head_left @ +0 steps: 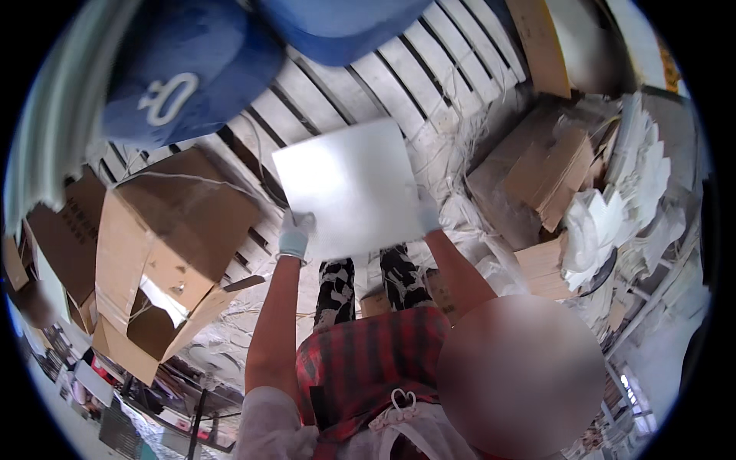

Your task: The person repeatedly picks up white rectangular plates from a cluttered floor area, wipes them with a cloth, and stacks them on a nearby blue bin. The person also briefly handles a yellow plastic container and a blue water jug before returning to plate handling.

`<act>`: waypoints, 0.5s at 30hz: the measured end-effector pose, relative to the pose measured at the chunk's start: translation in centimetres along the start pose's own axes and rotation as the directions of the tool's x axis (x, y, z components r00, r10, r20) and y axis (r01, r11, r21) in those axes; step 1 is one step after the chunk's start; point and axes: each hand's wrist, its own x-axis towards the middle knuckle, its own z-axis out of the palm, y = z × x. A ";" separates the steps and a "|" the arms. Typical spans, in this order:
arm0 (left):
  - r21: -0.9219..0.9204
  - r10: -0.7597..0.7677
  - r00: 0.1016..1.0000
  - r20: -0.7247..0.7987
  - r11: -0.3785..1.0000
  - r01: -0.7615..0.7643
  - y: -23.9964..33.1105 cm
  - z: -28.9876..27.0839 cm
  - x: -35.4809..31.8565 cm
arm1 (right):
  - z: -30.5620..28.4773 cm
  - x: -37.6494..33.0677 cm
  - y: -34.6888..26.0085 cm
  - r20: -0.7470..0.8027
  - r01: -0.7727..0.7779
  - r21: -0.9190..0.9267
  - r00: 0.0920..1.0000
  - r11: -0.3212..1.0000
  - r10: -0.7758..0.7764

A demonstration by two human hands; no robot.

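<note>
A flat, pale rectangular sheet (349, 188) with a shiny glare spot is held out in front of me, roughly level. My left hand (296, 232), in a whitish glove, grips its lower left edge with the thumb on top. On the opposite edge my right hand (426, 211), also gloved, is closed on the sheet; its fingers are partly blurred and hidden beneath. Under the sheet, part of the slatted white platform and my patterned trouser legs (406, 280) are covered.
Two blue tubs, one with a white handle (170, 100), stand on white slats (399, 65) ahead. An open cardboard box (165, 238) is at left, another cardboard box (548, 172) at right beside stacked white pieces (636, 169). Loose strings and plastic wrap (460, 199) litter the slats.
</note>
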 end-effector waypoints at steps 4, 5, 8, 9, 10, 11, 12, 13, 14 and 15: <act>0.238 0.196 0.978 0.071 0.949 -0.207 -2.4 3.3 -0.1 | 1.4 5.0 2.6 0.046 0.112 -0.404 0.994 0.908 -0.102; 0.139 0.190 0.950 0.246 0.964 -0.229 -2.5 3.5 -0.4 | 1.3 5.8 3.2 0.016 0.113 -0.467 0.993 0.877 -0.120; -0.053 0.131 0.927 0.352 0.991 -0.120 3.9 2.5 -3.6 | -0.6 6.4 5.8 -0.006 0.152 -0.402 0.986 0.903 -0.168; -0.050 0.113 0.944 0.310 0.994 -0.102 4.7 1.7 -4.0 | -1.5 6.1 6.0 0.040 0.157 -0.378 0.987 0.912 -0.154; -0.053 0.103 0.952 0.289 0.994 -0.092 5.5 1.7 -3.8 | -3.0 6.0 7.0 0.067 0.141 -0.365 0.990 0.920 -0.126; -0.057 0.087 0.959 0.271 0.996 -0.075 6.2 1.7 -4.0 | -4.5 5.5 8.1 0.098 0.121 -0.355 0.991 0.927 -0.092; -0.030 0.108 0.961 0.256 0.994 -0.104 5.8 1.4 -3.0 | -5.9 5.4 9.2 0.128 0.115 -0.333 0.989 0.936 -0.076; 0.029 0.154 0.958 0.240 0.986 -0.165 5.3 1.1 -1.9 | -6.6 5.2 10.1 0.148 0.084 -0.332 0.988 0.940 -0.037; 0.151 0.257 0.939 0.228 0.944 -0.295 5.0 0.7 -0.2 | -7.2 5.3 11.0 0.169 0.058 -0.330 0.986 0.942 -0.002; 0.243 0.337 0.913 0.231 0.888 -0.389 5.2 0.4 1.4 | -7.7 5.0 11.5 0.171 0.007 -0.344 0.984 0.939 0.055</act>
